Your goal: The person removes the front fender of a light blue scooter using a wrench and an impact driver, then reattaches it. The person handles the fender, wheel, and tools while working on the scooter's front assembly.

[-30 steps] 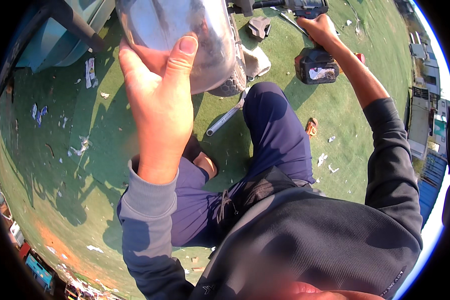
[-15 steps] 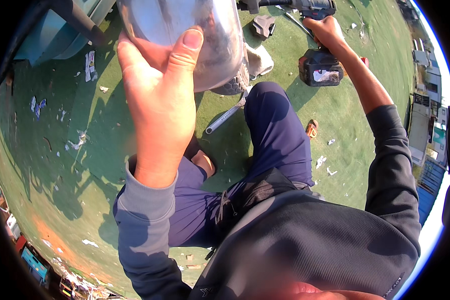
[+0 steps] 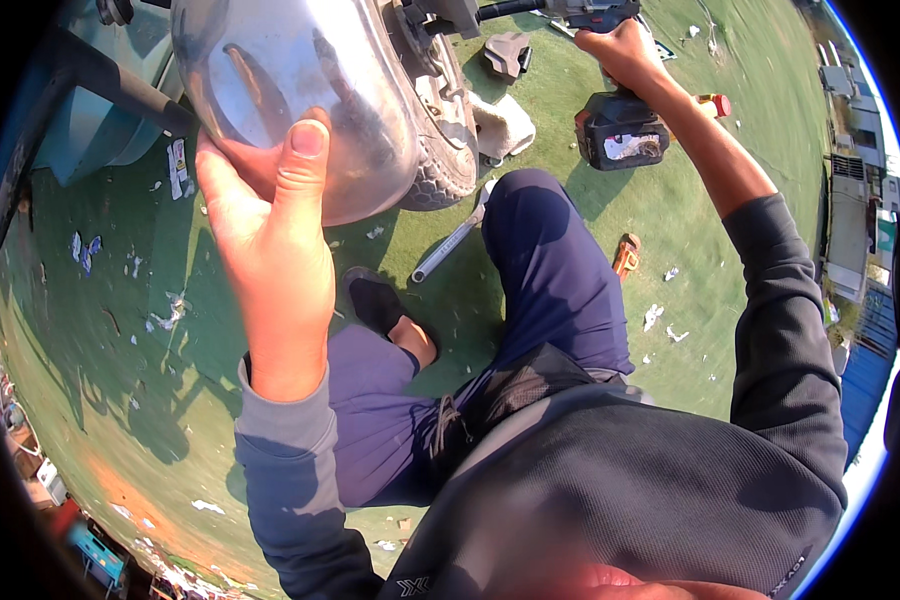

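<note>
My left hand [image 3: 275, 235] grips the lower edge of a shiny metal mudguard [image 3: 360, 120], its thumb lying on the curved surface and its other fingers partly hidden. Just right of the mudguard stands a wheel with a black patterned tyre [image 3: 440, 170]. Wrapped round the handle of a cordless impact wrench [image 3: 620, 130] is my right hand [image 3: 625, 55]. The tool has a bulky dark battery at its base, and a dark shaft [image 3: 510, 8] runs left from its front toward the wheel.
A long metal spanner [image 3: 455, 240] lies on the green ground between my legs. Beyond my knee are a whitish cloth [image 3: 503, 128] and a dark plastic piece [image 3: 508, 55]. An orange-handled tool [image 3: 626, 257] lies at right. Dark tubing [image 3: 120, 80] crosses the upper left.
The mudguard and my left hand have shifted left, so more of the wheel beside it shows. My right hand with the impact wrench has moved slightly left.
</note>
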Available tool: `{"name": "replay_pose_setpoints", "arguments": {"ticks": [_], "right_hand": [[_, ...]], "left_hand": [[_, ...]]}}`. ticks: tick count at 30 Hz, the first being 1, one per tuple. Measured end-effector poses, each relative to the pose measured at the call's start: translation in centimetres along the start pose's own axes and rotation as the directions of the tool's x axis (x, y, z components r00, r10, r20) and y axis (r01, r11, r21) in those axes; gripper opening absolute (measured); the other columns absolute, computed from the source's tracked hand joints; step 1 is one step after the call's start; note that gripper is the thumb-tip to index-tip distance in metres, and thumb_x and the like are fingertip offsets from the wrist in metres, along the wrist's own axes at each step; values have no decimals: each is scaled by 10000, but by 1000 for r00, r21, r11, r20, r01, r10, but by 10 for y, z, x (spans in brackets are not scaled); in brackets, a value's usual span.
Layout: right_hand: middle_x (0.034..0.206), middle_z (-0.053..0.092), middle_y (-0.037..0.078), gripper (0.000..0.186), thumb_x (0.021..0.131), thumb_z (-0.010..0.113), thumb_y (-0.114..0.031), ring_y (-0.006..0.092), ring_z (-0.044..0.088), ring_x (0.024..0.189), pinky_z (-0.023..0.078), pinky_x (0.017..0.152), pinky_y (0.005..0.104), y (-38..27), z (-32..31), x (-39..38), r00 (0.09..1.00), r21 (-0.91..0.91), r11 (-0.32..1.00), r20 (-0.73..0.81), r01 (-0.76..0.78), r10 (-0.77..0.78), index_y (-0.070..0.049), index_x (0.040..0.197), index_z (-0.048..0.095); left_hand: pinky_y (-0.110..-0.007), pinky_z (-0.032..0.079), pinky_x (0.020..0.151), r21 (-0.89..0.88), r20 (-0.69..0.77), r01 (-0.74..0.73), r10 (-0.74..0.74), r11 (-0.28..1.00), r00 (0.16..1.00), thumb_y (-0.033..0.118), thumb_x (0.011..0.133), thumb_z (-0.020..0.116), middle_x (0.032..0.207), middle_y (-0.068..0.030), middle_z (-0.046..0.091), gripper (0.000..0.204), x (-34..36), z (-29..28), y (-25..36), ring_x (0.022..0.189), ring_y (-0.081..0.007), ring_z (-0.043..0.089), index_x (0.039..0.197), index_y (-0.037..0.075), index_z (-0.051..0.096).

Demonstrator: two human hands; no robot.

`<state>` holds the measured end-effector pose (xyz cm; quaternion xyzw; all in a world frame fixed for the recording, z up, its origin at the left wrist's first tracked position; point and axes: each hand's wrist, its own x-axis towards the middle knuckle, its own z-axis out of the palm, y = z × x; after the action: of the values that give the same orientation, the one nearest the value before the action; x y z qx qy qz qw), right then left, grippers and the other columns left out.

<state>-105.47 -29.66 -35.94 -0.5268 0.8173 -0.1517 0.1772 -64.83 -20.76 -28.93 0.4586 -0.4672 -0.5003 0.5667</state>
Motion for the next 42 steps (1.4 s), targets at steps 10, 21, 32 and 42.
{"name": "replay_pose_setpoints", "arguments": {"ticks": [10, 21, 32, 42], "right_hand": [[625, 664, 125, 573, 721, 748, -528, 227, 674, 592, 550, 633, 377, -1, 0, 0, 1000, -58, 998, -12, 4, -5, 41, 685, 690], [657, 672, 146, 558, 721, 756, -495, 261, 686, 633, 552, 670, 397, -2, -1, -5, 998, -49, 999, -64, 23, -26, 59, 711, 688], [532, 601, 78, 532, 749, 745, -456, 181, 619, 501, 528, 562, 364, -6, -1, -11, 988, -38, 996, -129, 86, -90, 32, 570, 628], [559, 621, 66, 494, 754, 743, -449, 163, 627, 507, 531, 560, 341, 0, 3, -8, 992, -27, 998, -111, 52, -54, 2, 587, 632]], "left_hand": [[-371, 400, 1113, 62, 45, 76, -79, 995, 996, 303, 1037, 670, 1325, -83, 563, 600, -3, -5, 5, 1210, -175, 560, 1476, -1, 396], [-358, 396, 1103, 80, 40, 69, -73, 994, 997, 315, 1036, 670, 1319, -60, 548, 631, -4, -4, 7, 1183, -161, 553, 1500, 3, 379], [-308, 480, 969, -22, 20, 53, -52, 998, 998, 228, 966, 765, 1274, -86, 551, 802, -6, 0, 7, 1029, -151, 578, 1563, -2, 279], [-315, 474, 1001, -6, 40, 96, -96, 995, 995, 237, 971, 758, 1258, -105, 565, 811, -6, -6, 6, 1024, -159, 586, 1567, -15, 269]]}}
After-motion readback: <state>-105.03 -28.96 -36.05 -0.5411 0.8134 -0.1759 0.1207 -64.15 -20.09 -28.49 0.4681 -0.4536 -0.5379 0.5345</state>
